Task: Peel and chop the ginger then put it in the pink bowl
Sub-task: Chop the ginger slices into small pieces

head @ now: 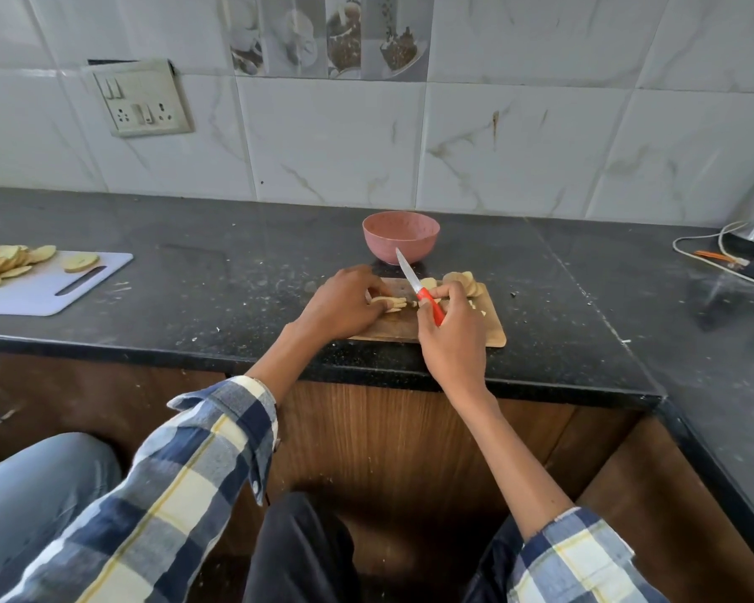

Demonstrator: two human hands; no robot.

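On the wooden cutting board (492, 324), pale peeled ginger slices (388, 303) lie directly under the fingertips of the left hand (345, 304), near the board's left end. That hand arches over them with its fingers (377, 293) bent down, pressing on the slices to pin them to the board. A second cluster of ginger rounds (464, 281) sits at the board's far right, just beyond the right hand (453, 324). The right hand's fingers are curled tight round the red handle of a small knife (418, 287); its pale blade is lifted clear of the board and slants up and away toward the pink bowl (400, 236). The bowl stands on the dark tabletop (218, 272) just behind the board, and what it holds cannot be made out. Far to the left, a white cutting board (40, 293) carries round yellowish slices (5, 265).
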